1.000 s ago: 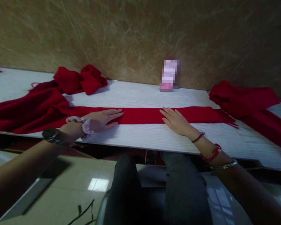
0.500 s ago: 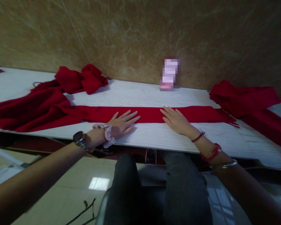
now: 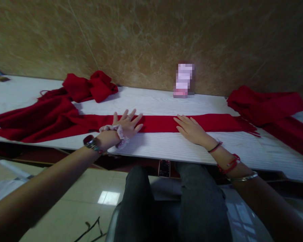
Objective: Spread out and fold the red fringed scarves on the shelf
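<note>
A red scarf (image 3: 159,124) lies in a long flat band across the white table, its fringed end to the right and its left part loosely bunched. My left hand (image 3: 127,126) is over the band left of the middle, fingers spread, with a scrunchie and a watch on the wrist; whether it presses on the cloth I cannot tell. On the right part of the band my right hand (image 3: 191,129) rests palm down, fingers stretched out. Neither hand grips anything.
Another crumpled red cloth (image 3: 101,86) lies at the back left, and a folded red scarf (image 3: 265,104) at the right. A blurred pink-and-white item (image 3: 183,80) leans on the marble wall (image 3: 141,43). The white table (image 3: 161,144) ends just before my knees; a phone (image 3: 164,168) lies below its edge.
My left hand has shifted a little left and away from me, its fingers now pointing more toward the wall. My right hand stays in place on the scarf.
</note>
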### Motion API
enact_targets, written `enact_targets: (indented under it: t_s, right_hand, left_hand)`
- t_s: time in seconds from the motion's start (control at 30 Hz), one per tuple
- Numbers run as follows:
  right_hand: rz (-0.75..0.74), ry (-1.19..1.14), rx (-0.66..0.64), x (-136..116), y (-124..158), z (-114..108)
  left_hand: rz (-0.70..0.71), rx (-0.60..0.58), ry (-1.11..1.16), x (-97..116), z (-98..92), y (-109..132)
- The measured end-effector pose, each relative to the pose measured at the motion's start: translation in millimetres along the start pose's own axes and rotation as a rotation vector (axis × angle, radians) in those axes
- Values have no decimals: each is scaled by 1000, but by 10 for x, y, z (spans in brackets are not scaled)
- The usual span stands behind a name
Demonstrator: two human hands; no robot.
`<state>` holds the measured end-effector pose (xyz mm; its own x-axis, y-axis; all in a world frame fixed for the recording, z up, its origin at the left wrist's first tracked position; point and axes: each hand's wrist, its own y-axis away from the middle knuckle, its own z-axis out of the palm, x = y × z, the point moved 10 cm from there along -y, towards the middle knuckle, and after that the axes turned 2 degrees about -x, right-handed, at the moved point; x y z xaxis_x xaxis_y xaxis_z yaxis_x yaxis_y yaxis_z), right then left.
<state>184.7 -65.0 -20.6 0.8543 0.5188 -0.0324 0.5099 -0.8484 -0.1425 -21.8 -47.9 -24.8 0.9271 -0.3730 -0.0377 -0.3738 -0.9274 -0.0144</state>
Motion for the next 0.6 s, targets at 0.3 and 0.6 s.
enact_targets:
  t_s: [0.3,0.6]
  right_hand:
    - [-10,-12,-9,-9,7,6]
    - [-7,-26,20,-5,12,-13]
  left_hand:
    - [70,-162,9,324,80,-142]
    - [374,-48,-32,209,-113,103]
